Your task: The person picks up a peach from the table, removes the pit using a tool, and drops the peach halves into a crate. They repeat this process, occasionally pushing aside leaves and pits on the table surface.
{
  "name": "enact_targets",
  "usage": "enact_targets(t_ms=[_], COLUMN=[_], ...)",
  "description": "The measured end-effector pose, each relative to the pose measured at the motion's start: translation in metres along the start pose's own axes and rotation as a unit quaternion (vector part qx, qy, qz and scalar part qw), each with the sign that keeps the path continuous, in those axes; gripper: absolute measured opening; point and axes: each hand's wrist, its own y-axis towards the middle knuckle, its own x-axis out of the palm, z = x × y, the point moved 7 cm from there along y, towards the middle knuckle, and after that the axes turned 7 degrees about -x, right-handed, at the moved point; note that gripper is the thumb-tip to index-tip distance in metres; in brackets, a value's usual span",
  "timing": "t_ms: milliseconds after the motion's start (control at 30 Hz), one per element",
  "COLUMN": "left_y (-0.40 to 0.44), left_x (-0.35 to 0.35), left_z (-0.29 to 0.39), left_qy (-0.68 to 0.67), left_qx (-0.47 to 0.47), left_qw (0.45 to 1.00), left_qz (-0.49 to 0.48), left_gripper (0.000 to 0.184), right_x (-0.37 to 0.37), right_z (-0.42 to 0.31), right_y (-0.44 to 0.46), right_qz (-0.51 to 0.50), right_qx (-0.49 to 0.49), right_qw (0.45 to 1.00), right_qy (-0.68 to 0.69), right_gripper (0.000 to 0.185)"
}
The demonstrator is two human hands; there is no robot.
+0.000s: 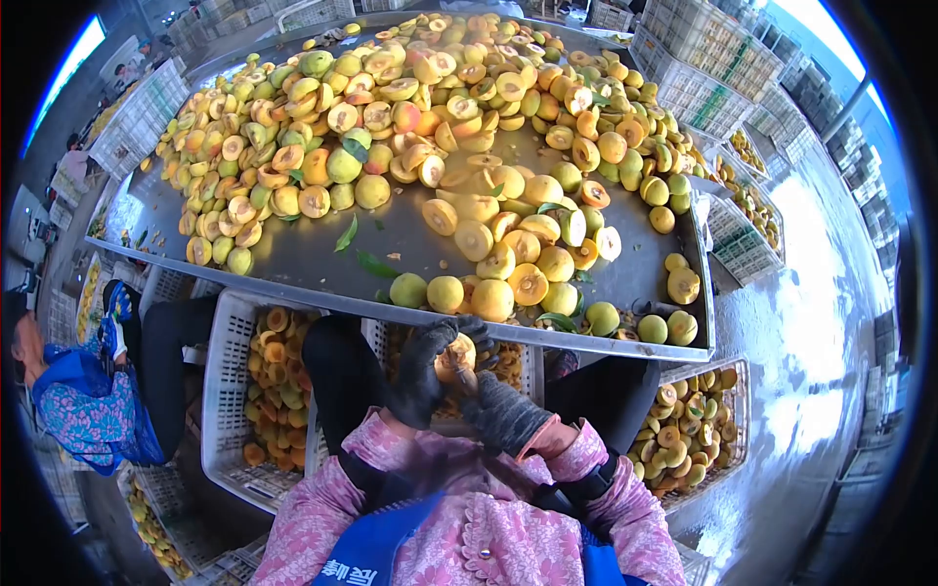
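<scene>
My left hand [414,376], in a dark glove, is closed around a cut yellow peach [455,355] above the crate between my knees. My right hand [500,408], in a grey knitted glove, is closed right beside it. A narrow, tool-like thing sticks out of the right hand's fingers against the peach, but its kind is hard to make out. Just beyond my hands, on the metal table [322,244], lies a heap of yellow-green peaches [493,299], many halved, some with the stone showing.
Plastic crates of halved peaches stand by my left leg [227,391] and at my right [740,430]. The table's raised front rim [293,290] runs before my hands. A co-worker [98,400] sits at the left. Stacked crates [699,59] rise at the back right.
</scene>
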Motion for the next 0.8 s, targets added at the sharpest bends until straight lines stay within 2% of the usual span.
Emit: enact_targets(t_ms=[33,67,133,200,233,333,400,467,500,567,600,633,700,733,767,800], left_y=[0.000,-0.001,-0.006,-0.016,-0.020,-0.019,-0.020,-0.022,-0.023,-0.024,-0.025,-0.026,-0.025,-0.023,-0.023,-0.023], left_x=[-0.007,-0.015,-0.022,0.003,0.013,0.010,0.004,0.002,0.002,0.004,0.005,0.007,-0.002,-0.007,-0.014,-0.021], left_z=[-0.004,-0.002,0.004,0.023,0.030,0.029,0.026,0.024,0.023,0.025,0.029,0.031,0.026,0.022,0.019,0.014], left_qy=[0.011,0.136,0.377,0.379,0.380,0.464,0.424,0.372,0.339,0.375,0.443,0.507,0.459,0.435,0.447,0.458], left_qx=[0.003,0.047,0.132,0.148,0.156,0.232,0.202,0.160,0.134,0.140,0.173,0.204,0.205,0.205,0.222,0.239], left_qw=[1.000,0.990,0.916,0.914,0.912,0.855,0.883,0.914,0.931,0.916,0.880,0.838,0.864,0.876,0.865,0.853], left_qz=[0.003,0.012,0.027,0.005,-0.006,-0.011,0.009,0.009,-0.001,-0.007,-0.003,0.002,0.027,0.038,0.056,0.073], left_gripper=[0.035,0.033,0.029,0.026,0.024,0.022,0.022,0.022,0.022,0.023,0.023,0.023,0.023,0.023,0.022,0.022], right_x=[-0.002,-0.001,0.012,0.023,0.027,0.032,0.031,0.023,0.021,0.022,0.017,0.024,0.028,0.020,0.018,0.018], right_z=[-0.005,-0.007,0.003,0.016,0.022,0.023,0.026,0.021,0.017,0.009,0.015,0.027,0.022,0.013,0.012,0.013], right_y=[0.000,-0.001,-0.004,-0.003,-0.002,-0.004,-0.004,-0.001,-0.002,-0.007,0.000,0.002,0.003,0.006,0.007,0.008], right_qz=[0.005,0.009,-0.019,-0.039,-0.044,-0.039,-0.027,-0.027,-0.019,-0.030,-0.023,-0.014,-0.032,-0.058,-0.083,-0.075], right_qx=[-0.003,-0.006,-0.078,-0.095,-0.076,-0.120,-0.076,0.071,0.145,0.276,0.137,-0.011,-0.087,-0.014,0.059,0.074], right_qw=[0.999,0.997,0.994,0.985,0.988,0.972,0.991,0.986,0.956,0.873,0.966,1.000,0.984,0.989,0.988,0.987], right_qy=[0.036,0.072,-0.079,-0.140,-0.125,-0.200,-0.106,0.148,0.253,0.401,0.220,0.026,-0.153,-0.136,-0.118,-0.122], right_gripper=[0.013,0.011,0.010,0.011,0.012,0.013,0.012,0.012,0.012,0.011,0.011,0.012,0.013,0.014,0.015,0.015])
